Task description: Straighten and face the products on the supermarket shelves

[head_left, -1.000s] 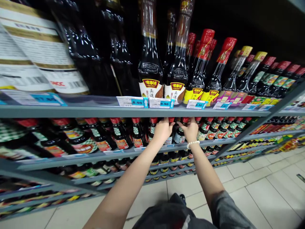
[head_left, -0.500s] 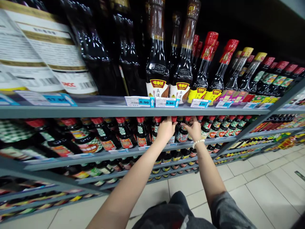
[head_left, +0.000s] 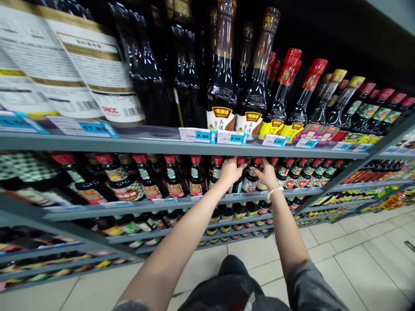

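Both of my hands reach under the edge of the upper shelf, among red-capped sauce bottles on the shelf below. My left hand (head_left: pixel 231 172) is around the neck of a dark sauce bottle (head_left: pixel 237 186), its thumb across the front and its fingertips hidden by the shelf edge. Close beside it, my right hand (head_left: pixel 267 174), with a pale beaded bracelet (head_left: pixel 275 191) on the wrist, has thumb and fingers on either side of another sauce bottle (head_left: pixel 250 181) with a light label. Both bottles stand upright in the row.
The upper shelf edge (head_left: pixel 194 147) runs just above my hands. Tall dark bottles (head_left: pixel 222 90) stand on it behind price tags (head_left: pixel 232 138). Red-capped bottles (head_left: pixel 196 179) continue left along the row. Lower shelves hold more bottles, above a tiled floor (head_left: pixel 311 255).
The view has shifted slightly, so the shelves appear a little further right. My hands stay at the same bottles, with only small finger movements.
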`<action>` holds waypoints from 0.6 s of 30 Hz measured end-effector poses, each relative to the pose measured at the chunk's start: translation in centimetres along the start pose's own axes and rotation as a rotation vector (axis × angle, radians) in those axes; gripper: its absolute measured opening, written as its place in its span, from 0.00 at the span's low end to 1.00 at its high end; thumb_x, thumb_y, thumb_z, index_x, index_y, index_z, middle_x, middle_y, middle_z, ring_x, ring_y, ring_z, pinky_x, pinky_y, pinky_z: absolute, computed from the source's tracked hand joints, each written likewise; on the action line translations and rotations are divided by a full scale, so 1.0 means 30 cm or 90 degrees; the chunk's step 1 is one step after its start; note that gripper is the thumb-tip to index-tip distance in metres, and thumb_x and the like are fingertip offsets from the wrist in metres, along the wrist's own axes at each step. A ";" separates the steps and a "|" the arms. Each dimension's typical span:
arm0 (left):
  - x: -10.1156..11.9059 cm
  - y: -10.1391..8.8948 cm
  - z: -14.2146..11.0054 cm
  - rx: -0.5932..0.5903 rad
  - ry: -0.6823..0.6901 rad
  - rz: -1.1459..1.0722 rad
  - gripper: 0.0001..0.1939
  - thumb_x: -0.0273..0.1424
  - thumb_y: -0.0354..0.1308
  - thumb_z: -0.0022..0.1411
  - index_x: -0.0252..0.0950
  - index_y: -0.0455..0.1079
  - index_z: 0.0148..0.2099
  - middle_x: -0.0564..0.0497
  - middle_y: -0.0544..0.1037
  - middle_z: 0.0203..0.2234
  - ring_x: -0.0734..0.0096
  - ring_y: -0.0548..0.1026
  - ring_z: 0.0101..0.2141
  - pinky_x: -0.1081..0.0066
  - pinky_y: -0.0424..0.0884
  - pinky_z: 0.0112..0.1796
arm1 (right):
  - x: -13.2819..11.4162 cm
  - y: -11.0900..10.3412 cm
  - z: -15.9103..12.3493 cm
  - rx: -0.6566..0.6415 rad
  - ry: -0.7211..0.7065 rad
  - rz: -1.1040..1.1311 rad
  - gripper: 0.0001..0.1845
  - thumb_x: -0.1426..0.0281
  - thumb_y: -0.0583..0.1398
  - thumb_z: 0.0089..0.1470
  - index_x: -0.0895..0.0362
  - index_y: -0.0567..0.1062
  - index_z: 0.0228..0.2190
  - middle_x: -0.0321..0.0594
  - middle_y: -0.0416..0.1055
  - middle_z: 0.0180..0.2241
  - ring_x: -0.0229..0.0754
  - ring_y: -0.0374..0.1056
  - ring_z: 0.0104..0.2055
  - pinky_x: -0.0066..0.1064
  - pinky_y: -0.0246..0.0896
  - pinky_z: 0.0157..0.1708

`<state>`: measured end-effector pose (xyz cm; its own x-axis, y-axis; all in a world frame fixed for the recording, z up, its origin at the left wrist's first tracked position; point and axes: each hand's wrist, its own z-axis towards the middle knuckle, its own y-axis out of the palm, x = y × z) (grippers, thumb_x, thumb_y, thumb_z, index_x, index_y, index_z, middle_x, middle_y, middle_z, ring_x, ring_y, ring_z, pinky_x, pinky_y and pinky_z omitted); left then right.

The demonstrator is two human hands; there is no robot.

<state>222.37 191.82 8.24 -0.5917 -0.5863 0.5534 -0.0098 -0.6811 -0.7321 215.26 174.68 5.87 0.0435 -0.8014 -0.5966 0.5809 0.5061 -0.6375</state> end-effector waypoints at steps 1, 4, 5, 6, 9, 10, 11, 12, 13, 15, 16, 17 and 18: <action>-0.009 -0.007 0.002 -0.021 0.016 -0.021 0.21 0.34 0.61 0.63 0.33 0.68 0.56 0.41 0.78 0.49 0.54 0.75 0.50 0.62 0.70 0.52 | -0.004 0.004 -0.004 0.002 0.004 -0.006 0.25 0.59 0.62 0.55 0.59 0.67 0.50 0.42 0.75 0.33 0.45 0.71 0.33 0.32 0.64 0.36; -0.004 -0.030 -0.007 -0.047 0.041 -0.012 0.19 0.34 0.59 0.64 0.32 0.68 0.56 0.40 0.78 0.49 0.55 0.76 0.50 0.63 0.70 0.52 | -0.014 0.013 -0.012 0.004 0.016 -0.022 0.23 0.60 0.61 0.57 0.60 0.67 0.49 0.42 0.76 0.32 0.44 0.71 0.31 0.30 0.62 0.34; 0.008 -0.036 -0.015 -0.031 0.032 0.017 0.21 0.37 0.59 0.64 0.31 0.68 0.56 0.39 0.78 0.48 0.53 0.76 0.49 0.62 0.70 0.51 | -0.017 0.014 -0.015 0.005 0.016 -0.024 0.22 0.60 0.61 0.57 0.60 0.67 0.49 0.42 0.76 0.32 0.44 0.71 0.31 0.30 0.62 0.33; 0.022 -0.040 -0.024 -0.008 0.011 0.055 0.24 0.42 0.59 0.64 0.30 0.68 0.56 0.37 0.78 0.48 0.51 0.76 0.48 0.60 0.71 0.49 | -0.020 0.014 -0.017 0.007 0.016 -0.024 0.22 0.61 0.61 0.57 0.60 0.67 0.49 0.42 0.76 0.31 0.44 0.71 0.31 0.29 0.61 0.33; 0.057 -0.046 -0.042 0.021 -0.048 0.150 0.32 0.50 0.59 0.61 0.28 0.67 0.56 0.34 0.78 0.44 0.46 0.77 0.46 0.59 0.72 0.45 | -0.026 0.010 -0.022 0.014 0.017 -0.027 0.22 0.62 0.61 0.56 0.60 0.66 0.49 0.41 0.75 0.30 0.45 0.71 0.31 0.29 0.60 0.32; 0.061 -0.048 -0.042 0.010 -0.051 0.166 0.31 0.48 0.59 0.62 0.27 0.67 0.56 0.34 0.78 0.44 0.47 0.77 0.45 0.59 0.72 0.45 | -0.027 0.009 -0.024 0.015 0.020 -0.030 0.23 0.62 0.61 0.56 0.60 0.66 0.49 0.41 0.75 0.29 0.45 0.71 0.31 0.29 0.60 0.32; 0.060 -0.050 -0.040 -0.005 -0.046 0.174 0.29 0.46 0.58 0.63 0.27 0.67 0.56 0.34 0.79 0.44 0.47 0.77 0.45 0.60 0.72 0.45 | -0.028 0.008 -0.025 0.016 0.022 -0.035 0.23 0.61 0.61 0.56 0.60 0.66 0.49 0.41 0.75 0.29 0.45 0.71 0.31 0.29 0.60 0.32; 0.054 -0.053 -0.036 -0.021 -0.033 0.175 0.26 0.43 0.58 0.64 0.28 0.67 0.56 0.35 0.78 0.45 0.48 0.77 0.46 0.60 0.71 0.46 | -0.029 0.008 -0.025 0.016 0.024 -0.042 0.23 0.61 0.61 0.56 0.61 0.66 0.49 0.41 0.75 0.29 0.45 0.71 0.31 0.29 0.60 0.32; 0.047 -0.055 -0.031 -0.034 -0.017 0.169 0.25 0.41 0.58 0.65 0.29 0.67 0.57 0.35 0.78 0.46 0.50 0.76 0.47 0.61 0.71 0.48 | -0.029 0.008 -0.026 0.017 0.024 -0.047 0.24 0.61 0.61 0.56 0.61 0.67 0.50 0.41 0.75 0.29 0.45 0.70 0.31 0.29 0.60 0.32; 0.035 -0.059 -0.024 -0.056 0.011 0.148 0.22 0.36 0.58 0.64 0.31 0.66 0.58 0.38 0.78 0.49 0.53 0.75 0.49 0.64 0.70 0.50 | -0.028 0.008 -0.026 0.018 0.020 -0.048 0.25 0.61 0.62 0.56 0.62 0.67 0.51 0.41 0.74 0.29 0.45 0.70 0.30 0.29 0.59 0.32; 0.035 -0.058 -0.024 -0.058 0.016 0.140 0.21 0.35 0.57 0.64 0.32 0.66 0.58 0.39 0.78 0.48 0.54 0.76 0.49 0.65 0.70 0.50 | -0.027 0.008 -0.026 0.020 0.018 -0.047 0.26 0.61 0.62 0.56 0.62 0.67 0.51 0.40 0.74 0.28 0.44 0.69 0.30 0.29 0.59 0.32; 0.039 -0.054 -0.026 -0.048 0.013 0.137 0.21 0.36 0.57 0.64 0.32 0.66 0.57 0.40 0.78 0.47 0.54 0.76 0.48 0.65 0.70 0.49 | -0.026 0.008 -0.026 0.023 0.015 -0.044 0.26 0.62 0.62 0.56 0.62 0.67 0.52 0.39 0.74 0.28 0.44 0.69 0.29 0.29 0.59 0.32; 0.048 -0.049 -0.031 -0.027 0.004 0.139 0.22 0.38 0.56 0.64 0.32 0.66 0.57 0.39 0.79 0.46 0.53 0.77 0.47 0.64 0.71 0.47 | -0.025 0.009 -0.026 0.024 0.013 -0.042 0.26 0.62 0.62 0.55 0.61 0.67 0.52 0.39 0.73 0.27 0.44 0.69 0.29 0.29 0.59 0.32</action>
<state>220.80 192.38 9.75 -0.5891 -0.7147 0.3770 0.0851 -0.5188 -0.8507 214.74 175.66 5.77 -0.0128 -0.8259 -0.5637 0.6118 0.4394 -0.6578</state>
